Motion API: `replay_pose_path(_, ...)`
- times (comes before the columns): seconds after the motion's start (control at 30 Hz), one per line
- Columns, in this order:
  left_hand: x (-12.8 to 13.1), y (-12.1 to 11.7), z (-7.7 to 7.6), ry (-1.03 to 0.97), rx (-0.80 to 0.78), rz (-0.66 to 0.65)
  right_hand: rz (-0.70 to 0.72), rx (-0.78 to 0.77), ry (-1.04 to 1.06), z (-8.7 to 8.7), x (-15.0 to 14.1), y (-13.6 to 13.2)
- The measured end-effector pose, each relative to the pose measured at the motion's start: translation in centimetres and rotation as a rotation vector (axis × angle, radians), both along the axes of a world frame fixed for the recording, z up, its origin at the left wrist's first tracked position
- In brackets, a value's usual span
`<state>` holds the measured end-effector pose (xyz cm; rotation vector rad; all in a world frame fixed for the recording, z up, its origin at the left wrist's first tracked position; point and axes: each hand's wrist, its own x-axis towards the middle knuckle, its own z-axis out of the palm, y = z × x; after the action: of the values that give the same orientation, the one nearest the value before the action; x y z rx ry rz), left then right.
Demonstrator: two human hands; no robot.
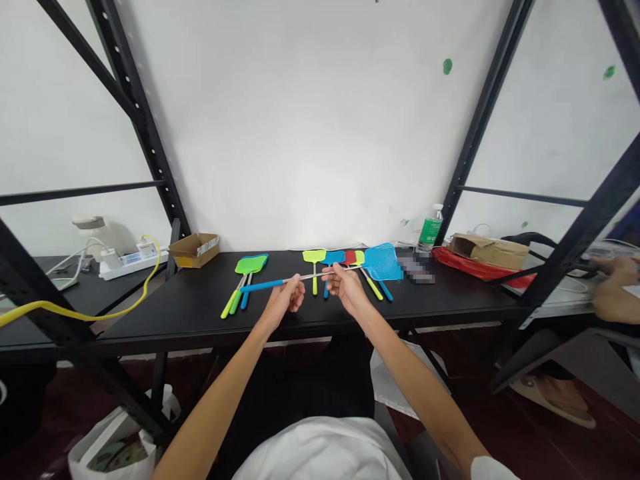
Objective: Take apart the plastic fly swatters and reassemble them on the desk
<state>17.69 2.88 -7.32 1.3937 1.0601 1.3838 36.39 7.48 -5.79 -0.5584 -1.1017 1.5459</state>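
Both hands hold a blue fly swatter (383, 260) level above the black table, its head to the right and its blue grip to the left. My left hand (286, 301) pinches the metal rod beside the grip. Farther along the rod, my right hand (345, 285) has its fingers closed around it. On the table to the left lie several swatters, a green one (245, 265) on top. Beyond my hands are more: a yellow swatter (314, 256), a blue swatter (335, 257) and a red swatter (351, 257), partly overlapping.
An open cardboard box (195, 251) sits at the back left, near a power strip (133, 261) and a yellow cable (120, 313). A green-labelled bottle (430, 229) and a torn carton (489, 251) stand right. Black shelf posts flank the table (175, 313). Another person's hand (617, 287) shows far right.
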Motion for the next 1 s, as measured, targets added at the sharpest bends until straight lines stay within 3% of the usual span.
replay_pose_path(0.13, 0.9, 2.4, -0.4, -0.149, -0.008, -0.064, 0.003, 0.006, -0.004, -1.6, -1.4, 0.3)
replay_pose_path(0.3, 1.2, 2.4, -0.8, -0.156, -0.039, -0.105, -0.052, -0.017, -0.005, -1.6, -1.1, 0.9)
replay_pose_path(0.63, -5.0, 0.6, -0.3, -0.188, -0.021, -0.061, -0.224, -0.067, 0.007, -0.3, 4.0, 3.2)
replay_pose_path(1.0, -6.0, -0.2, -0.8, -0.343, -0.03, -0.022, -0.265, 0.153, -0.209, -0.5, 3.0, 2.1)
